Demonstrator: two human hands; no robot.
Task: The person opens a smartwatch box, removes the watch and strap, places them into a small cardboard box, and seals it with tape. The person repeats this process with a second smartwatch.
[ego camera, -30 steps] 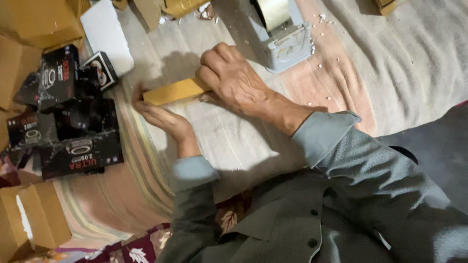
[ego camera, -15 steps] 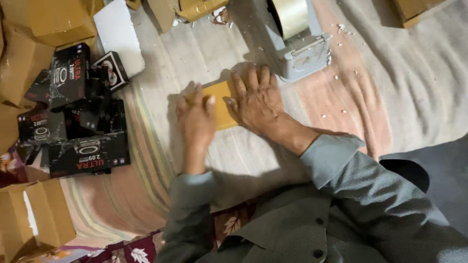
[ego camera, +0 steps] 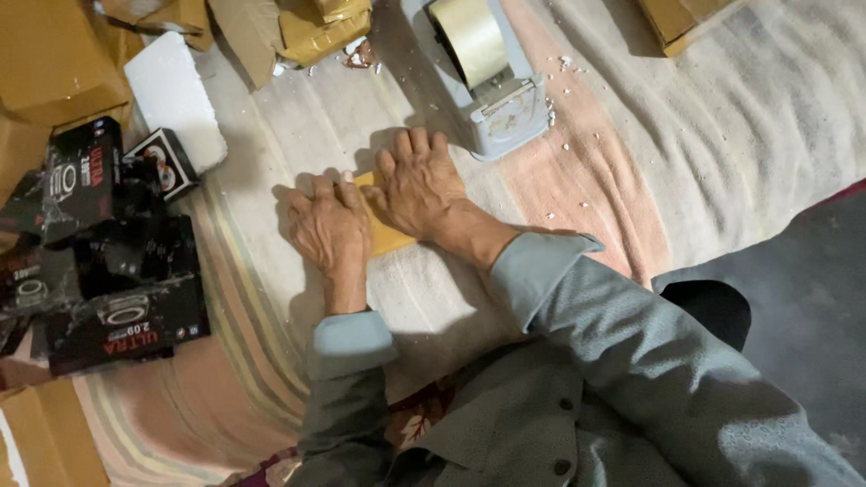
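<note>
Both hands press flat, palms down and fingers spread, on a small yellow-brown cardboard packet (ego camera: 388, 236) lying on the striped blanket (ego camera: 271, 271). On one side the left hand (ego camera: 332, 227) covers it, on the other the right hand (ego camera: 417, 188), thumbs almost touching over the middle; neither hand closes around it, they only bear down. Only a strip of the packet shows between and below the palms. Just beyond the right fingertips stands a grey tape dispenser (ego camera: 505, 113) with a roll of tan tape (ego camera: 469, 38). Black printed boxes (ego camera: 108, 280) are heaped well off to the left, brown cartons (ego camera: 54, 54) above them.

As a judgement: the soft blanket gives under pressure, so the packet could buckle or slide sideways if one palm pushes harder than the other.
</note>
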